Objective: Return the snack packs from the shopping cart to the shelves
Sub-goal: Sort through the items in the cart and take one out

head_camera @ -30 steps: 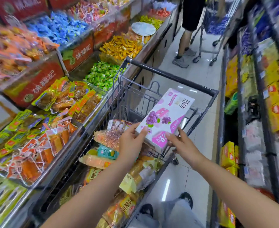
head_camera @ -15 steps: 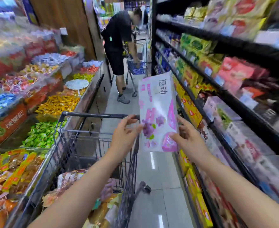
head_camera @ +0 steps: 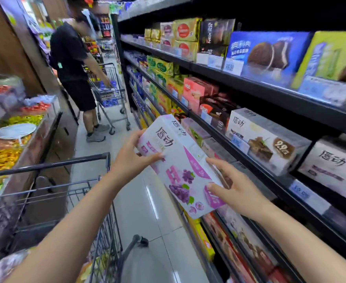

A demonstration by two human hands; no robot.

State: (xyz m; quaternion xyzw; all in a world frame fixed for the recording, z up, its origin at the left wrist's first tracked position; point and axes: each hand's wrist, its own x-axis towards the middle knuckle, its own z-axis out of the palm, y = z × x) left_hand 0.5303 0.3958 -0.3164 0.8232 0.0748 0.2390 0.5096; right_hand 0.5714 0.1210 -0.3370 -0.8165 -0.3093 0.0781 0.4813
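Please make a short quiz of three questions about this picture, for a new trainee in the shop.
1. True or false: both hands hold the white and purple box.
2. On which side of the person do the shelves stand? A) left B) right
3. Fill in: the fruit printed on the box is ____.

Key: 1. True: the left hand and the right hand grip it. 2. B. 3. Grapes.

From my feed I see two bare forearms entering at the bottom edge, no sleeves in view on either. The left hand (head_camera: 130, 160) and right hand (head_camera: 235, 188) wear no gloves, rings, watch or bracelet that I can see. Fingernails are short and plain. Wrists are slim, uncovered.
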